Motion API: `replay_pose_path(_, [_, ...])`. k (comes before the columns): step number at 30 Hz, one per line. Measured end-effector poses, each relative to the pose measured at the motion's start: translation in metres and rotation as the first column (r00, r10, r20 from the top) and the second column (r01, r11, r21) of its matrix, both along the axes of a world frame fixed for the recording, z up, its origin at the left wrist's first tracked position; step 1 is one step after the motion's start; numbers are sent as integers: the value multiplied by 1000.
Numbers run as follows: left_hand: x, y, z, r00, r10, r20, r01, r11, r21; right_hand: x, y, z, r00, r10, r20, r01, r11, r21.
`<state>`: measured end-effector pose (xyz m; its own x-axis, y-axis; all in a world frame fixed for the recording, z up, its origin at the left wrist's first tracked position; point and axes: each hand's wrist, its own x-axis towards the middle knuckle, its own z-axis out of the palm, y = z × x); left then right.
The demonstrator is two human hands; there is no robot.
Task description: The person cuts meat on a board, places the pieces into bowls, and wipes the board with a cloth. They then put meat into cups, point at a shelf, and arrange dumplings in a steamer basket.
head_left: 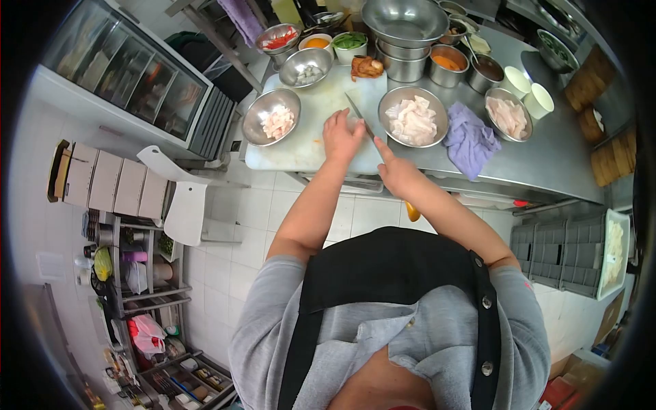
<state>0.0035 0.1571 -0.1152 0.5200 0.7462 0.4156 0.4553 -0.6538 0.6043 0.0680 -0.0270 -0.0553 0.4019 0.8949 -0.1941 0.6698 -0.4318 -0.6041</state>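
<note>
My right hand (398, 172) is wrapped round the handle of a kitchen knife (360, 113), whose blade slants up and left over the white cutting board (273, 158). My left hand (343, 139) rests on the board just left of the blade, fingers slightly apart and bent downward. Nothing shows in that hand, though its underside is hidden. A steel bowl (254, 131) of pale pink cut meat (279, 122) sits on the board's left side. To the right of the board, another steel bowl (442, 134) holds larger pale meat pieces (412, 119).
A browned piece of meat (367, 67) lies at the board's back edge, near stacked steel pots (403, 68). A purple cloth (471, 140) lies beside a third bowl of meat (507, 116). White cups (539, 101) stand farther right. A white chair (186, 208) is at left.
</note>
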Motion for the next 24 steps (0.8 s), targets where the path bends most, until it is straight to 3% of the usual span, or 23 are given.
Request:
replay_pose_path(1, [2,-1,0,1000,18,11,-18,1000,-9,-2,6,-1,1000,4,-17,-4,999,34])
replay_pose_path(2, [4,-3,1,999,35,29,-35,999,3,-3,7,-2,981,-39,-191,44,999,22])
replay_pose_path(4, [6,-6,1,995,74,65,-76,997,28,-19,1,24,850,-120,-513,120,992,-33])
replay_pose_path(6, [5,-8,2,993,77,89,-78,997,8,-30,0,13,721,-138,-679,178,984,-11])
replay_pose_path(11, [-1,-3,-1,965,123,233,-110,991,-70,-54,5,-2,472,-113,-874,216,976,-10])
replay_pose_path(15, [-5,3,-5,885,184,428,-136,981,-141,-58,3,6,508,-85,-857,193,981,18])
replay_pose_path(18, [-6,-2,14,759,235,608,-119,967,-225,-60,-5,31,647,-47,-761,154,986,70])
replay_pose_path(20, [-9,7,48,670,227,707,-113,972,-204,-58,-6,31,764,131,-632,72,956,284])
replay_pose_path(21, [-14,11,72,652,249,716,-185,968,-167,-55,-5,32,811,214,-545,13,924,382])
replay_pose_path(22, [-21,22,91,631,267,728,-258,958,-129,-52,-6,54,848,232,-477,-53,932,358])
replay_pose_path(24, [-34,61,109,458,227,860,-175,971,-163,-46,-1,65,911,297,-286,-129,865,485])
